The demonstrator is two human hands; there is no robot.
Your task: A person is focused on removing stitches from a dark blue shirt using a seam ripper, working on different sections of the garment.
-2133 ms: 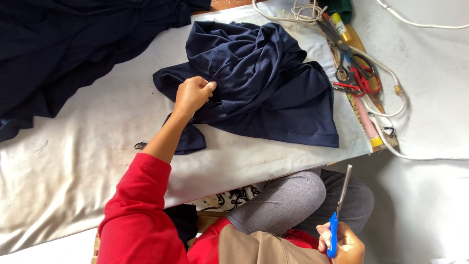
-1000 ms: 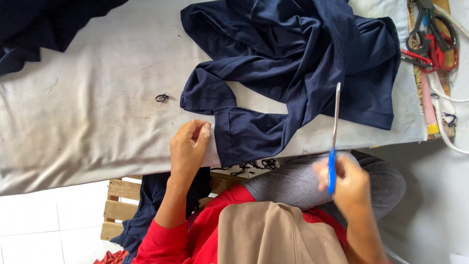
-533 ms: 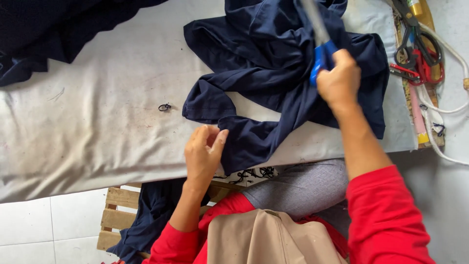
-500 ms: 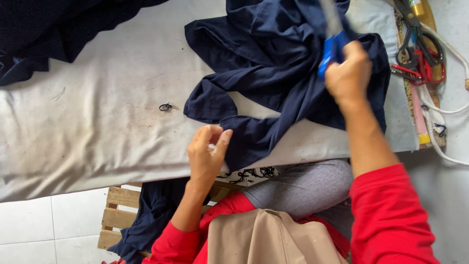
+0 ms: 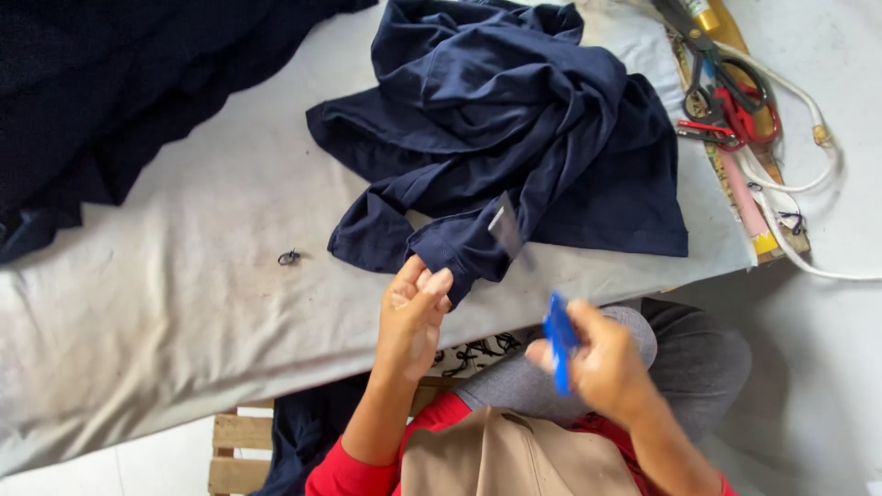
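A crumpled navy blue garment lies on a grey padded table. My left hand pinches the garment's sleeve end at the near edge of the table. Held over my lap, my right hand grips a blue-handled cutting tool. Its blurred metal blade points up toward the sleeve end. I wear red sleeves and grey trousers.
A large dark navy cloth covers the table's far left. A small black thread scrap lies on the table. Red-handled scissors, dark scissors, a ruler and a white cord sit at the right edge. A wooden pallet is below.
My right hand has swung the blue-handled tool from over the garment back down toward my lap. My left hand has closed on the sleeve end.
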